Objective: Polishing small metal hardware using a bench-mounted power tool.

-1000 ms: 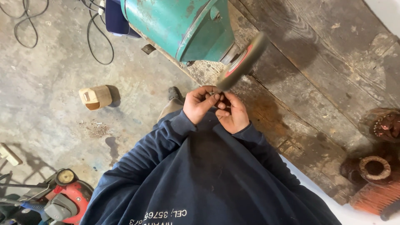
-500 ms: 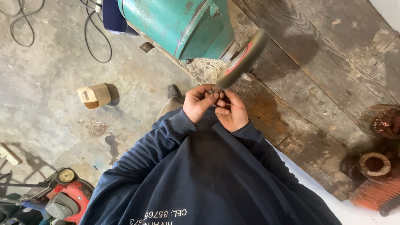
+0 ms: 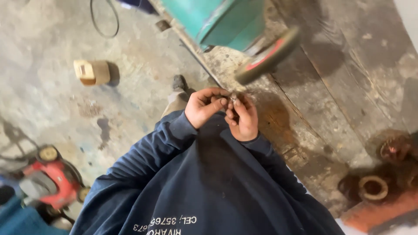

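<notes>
My left hand (image 3: 203,109) and my right hand (image 3: 243,121) are together in front of my chest, above my dark blue sweatshirt (image 3: 209,187). The fingertips of both hands pinch a small dark metal part (image 3: 232,101), mostly hidden by the fingers. Its exact shape cannot be made out. Just beyond my hands a round disc with a red centre (image 3: 267,55) juts out from a teal machine (image 3: 222,21).
A worn wooden bench top (image 3: 348,87) runs along the right, with rusty rings (image 3: 372,187) at its near end. On the concrete floor lie a small wooden block (image 3: 91,72), a black cable (image 3: 104,21) and a red mower (image 3: 48,178). My shoe (image 3: 178,82) shows below the hands.
My hands stay together on the small part, with the fingers shifting slightly. The view has tilted, so the floor and block sit higher in the frame.
</notes>
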